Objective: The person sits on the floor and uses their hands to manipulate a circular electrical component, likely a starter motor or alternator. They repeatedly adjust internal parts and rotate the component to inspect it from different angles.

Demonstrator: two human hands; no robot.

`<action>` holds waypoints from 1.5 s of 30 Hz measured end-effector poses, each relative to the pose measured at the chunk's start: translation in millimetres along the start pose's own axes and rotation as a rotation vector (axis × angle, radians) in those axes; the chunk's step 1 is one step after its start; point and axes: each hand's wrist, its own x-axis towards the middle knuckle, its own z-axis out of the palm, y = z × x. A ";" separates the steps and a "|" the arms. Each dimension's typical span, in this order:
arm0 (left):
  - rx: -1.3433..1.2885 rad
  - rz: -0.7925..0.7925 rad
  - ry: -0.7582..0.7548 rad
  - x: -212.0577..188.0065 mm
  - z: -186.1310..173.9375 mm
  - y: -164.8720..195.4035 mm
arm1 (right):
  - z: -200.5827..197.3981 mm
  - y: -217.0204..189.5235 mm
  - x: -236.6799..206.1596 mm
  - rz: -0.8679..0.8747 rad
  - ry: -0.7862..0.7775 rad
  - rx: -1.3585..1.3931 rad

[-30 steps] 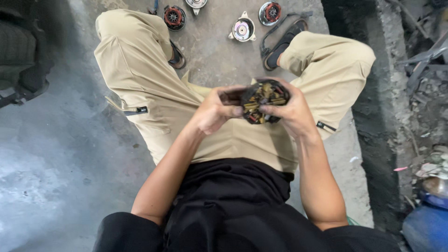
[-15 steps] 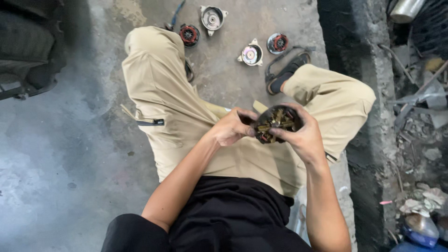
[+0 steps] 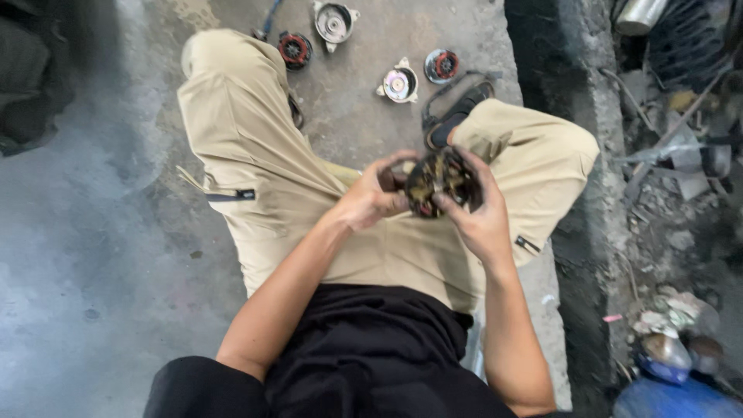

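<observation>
Both of your hands are closing on one round, dark motor part (image 3: 443,182), wound with what looks like copper wire, and you are holding it above your lap between your bent knees. Your left hand (image 3: 370,203) is gripping its left side, fingers curled and clamped on the rim with the thumb over the top. Your right hand (image 3: 478,218) is cupping the right side and underside, fingers spread around the body and pressed against it. The part is sitting clear of your trousers and touching nothing but your hands.

You are sitting on a concrete floor (image 3: 93,255). Four smaller round pieces are lying on it beyond your knees: a red-cored disc (image 3: 294,49) just beside your left knee, a grey metal cover (image 3: 334,23) above it, a second cover with a pale centre (image 3: 398,83), and another red-and-black disc (image 3: 442,66) near a dark sandal (image 3: 457,116).

Judgement: you are examining or working the wound part by hand, with its covers already off. Any next move is calling for a firm hold with one hand while the other works, since the windings look delicate; I cannot tell which face you are addressing
</observation>
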 end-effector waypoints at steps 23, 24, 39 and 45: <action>0.424 0.382 0.084 19.2 12.9 -16.4 | 3.5 9.4 6.2 -0.342 0.240 -0.455; 0.443 0.384 0.090 20.0 12.8 -16.8 | 1.0 10.1 7.2 -0.377 0.213 -0.489; 0.492 0.383 0.129 22.7 5.1 -24.0 | -21.4 9.8 16.7 -0.570 0.057 -0.862; 0.461 0.514 0.069 20.2 3.6 -26.2 | -14.1 9.3 11.0 -0.423 0.078 -0.590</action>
